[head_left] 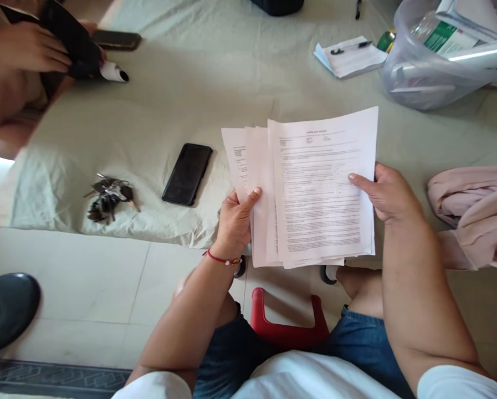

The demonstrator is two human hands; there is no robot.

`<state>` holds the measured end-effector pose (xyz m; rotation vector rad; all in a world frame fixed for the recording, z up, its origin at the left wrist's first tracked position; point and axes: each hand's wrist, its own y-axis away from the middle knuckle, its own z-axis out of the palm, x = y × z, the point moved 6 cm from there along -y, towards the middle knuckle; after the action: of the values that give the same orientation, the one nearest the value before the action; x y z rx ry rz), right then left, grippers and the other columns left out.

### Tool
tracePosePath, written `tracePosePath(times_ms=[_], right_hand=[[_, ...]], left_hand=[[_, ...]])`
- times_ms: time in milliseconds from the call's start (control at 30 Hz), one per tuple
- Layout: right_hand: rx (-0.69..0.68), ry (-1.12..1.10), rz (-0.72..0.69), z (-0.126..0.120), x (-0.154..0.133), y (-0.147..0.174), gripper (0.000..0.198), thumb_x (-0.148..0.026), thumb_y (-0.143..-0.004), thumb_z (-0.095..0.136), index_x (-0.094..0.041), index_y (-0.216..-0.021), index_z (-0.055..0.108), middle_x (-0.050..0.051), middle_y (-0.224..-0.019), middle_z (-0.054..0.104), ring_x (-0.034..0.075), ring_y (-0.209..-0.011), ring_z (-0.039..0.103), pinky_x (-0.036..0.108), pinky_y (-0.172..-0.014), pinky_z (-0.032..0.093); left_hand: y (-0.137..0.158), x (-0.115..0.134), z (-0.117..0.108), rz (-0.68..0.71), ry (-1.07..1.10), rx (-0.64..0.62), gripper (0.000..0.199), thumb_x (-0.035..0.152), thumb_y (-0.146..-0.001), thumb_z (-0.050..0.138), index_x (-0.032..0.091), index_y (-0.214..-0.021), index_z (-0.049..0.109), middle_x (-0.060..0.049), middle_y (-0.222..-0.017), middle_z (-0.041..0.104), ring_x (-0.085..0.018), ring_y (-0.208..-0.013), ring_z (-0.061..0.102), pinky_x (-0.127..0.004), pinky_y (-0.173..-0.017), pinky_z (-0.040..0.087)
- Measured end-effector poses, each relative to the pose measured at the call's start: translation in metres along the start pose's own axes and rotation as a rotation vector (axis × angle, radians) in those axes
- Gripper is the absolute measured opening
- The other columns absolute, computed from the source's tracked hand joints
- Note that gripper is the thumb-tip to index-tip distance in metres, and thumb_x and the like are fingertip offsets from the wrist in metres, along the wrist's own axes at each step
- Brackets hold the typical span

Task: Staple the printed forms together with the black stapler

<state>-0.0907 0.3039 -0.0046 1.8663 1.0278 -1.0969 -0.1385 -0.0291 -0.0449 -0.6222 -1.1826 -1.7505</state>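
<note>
Grasping printed papers (321,194) between left hand (235,220) and right hand (393,191), above the near edge of the table (182,83).
Fanned in at least three overlapping white sheets, crowded with small dark print on the front; pinched at either side under two thumbs. With one black phone (187,174) and one bunch of keys (112,197) to the left, plus two pens (351,48) at far right, one on a notepad (353,64).

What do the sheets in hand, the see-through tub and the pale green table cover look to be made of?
Sheets: thin, matte white paper, judging by the printed lines and slightly bowed edges. Tub: probably smooth, glossy plastic, as its wall is translucent with bright highlights. Table cover: likely dull cloth, since it wrinkles and drapes softly; thin plastic sheeting is possible too.
</note>
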Motion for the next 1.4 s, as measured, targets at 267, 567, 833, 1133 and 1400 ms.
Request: tracePosePath(times_ms=[267, 567, 833, 1133, 1400], right_hand=[[0.051, -0.039, 0.072, 0.006, -0.007, 0.001, 0.045, -0.041, -0.060, 0.101, -0.030, -0.097, 0.077, 0.004, -0.109, 0.087, 0.039, -0.105, 0.081, 0.059, -0.093, 0.069], [0.227, 0.063, -0.031, -0.013, -0.005, -0.002, 0.036, -0.041, -0.067, 0.093, -0.027, -0.097, 0.077, 0.002, -0.101, 0.084, 0.033, -0.095, 0.077, 0.056, -0.091, 0.067], [0.232, 0.078, -0.037, -0.011, -0.006, -0.002, 0.033, -0.039, -0.069, 0.090, -0.028, -0.098, 0.078, 0.003, -0.101, 0.082, 0.034, -0.096, 0.077, 0.054, -0.088, 0.067], [0.233, 0.082, -0.039, -0.010, -0.007, -0.001, 0.030, -0.038, -0.070, 0.090, -0.030, -0.097, 0.078, 0.001, -0.099, 0.083, 0.033, -0.093, 0.077, 0.049, -0.081, 0.067], [0.227, 0.031, 0.017, -0.009, -0.003, -0.002, 0.041, -0.039, -0.064, 0.093, -0.030, -0.099, 0.074, 0.001, -0.097, 0.084, 0.032, -0.092, 0.079, 0.052, -0.085, 0.068]], left_hand=[[0.003, -0.001, 0.000, -0.060, -0.015, 0.020, 0.049, 0.057, -0.072, 0.100, 0.021, -0.101, 0.082, -0.011, -0.110, 0.087, -0.034, -0.110, 0.081, -0.044, -0.094, 0.067], [-0.003, -0.004, -0.002, -0.045, -0.006, 0.016, 0.041, 0.050, -0.075, 0.096, 0.022, -0.099, 0.080, -0.006, -0.105, 0.085, -0.024, -0.098, 0.079, -0.034, -0.087, 0.064], [0.002, 0.000, 0.007, -0.043, -0.007, -0.022, 0.053, 0.060, -0.072, 0.098, 0.019, -0.100, 0.080, -0.010, -0.104, 0.085, -0.031, -0.105, 0.081, -0.041, -0.091, 0.065], [0.002, 0.000, 0.006, -0.053, -0.013, -0.038, 0.048, 0.055, -0.071, 0.100, 0.021, -0.100, 0.081, -0.011, -0.114, 0.085, -0.033, -0.112, 0.080, -0.042, -0.096, 0.064], [-0.002, -0.003, 0.006, -0.046, -0.040, -0.047, 0.050, 0.050, -0.069, 0.101, 0.021, -0.104, 0.081, -0.011, -0.119, 0.085, -0.030, -0.110, 0.080, -0.041, -0.098, 0.063]])
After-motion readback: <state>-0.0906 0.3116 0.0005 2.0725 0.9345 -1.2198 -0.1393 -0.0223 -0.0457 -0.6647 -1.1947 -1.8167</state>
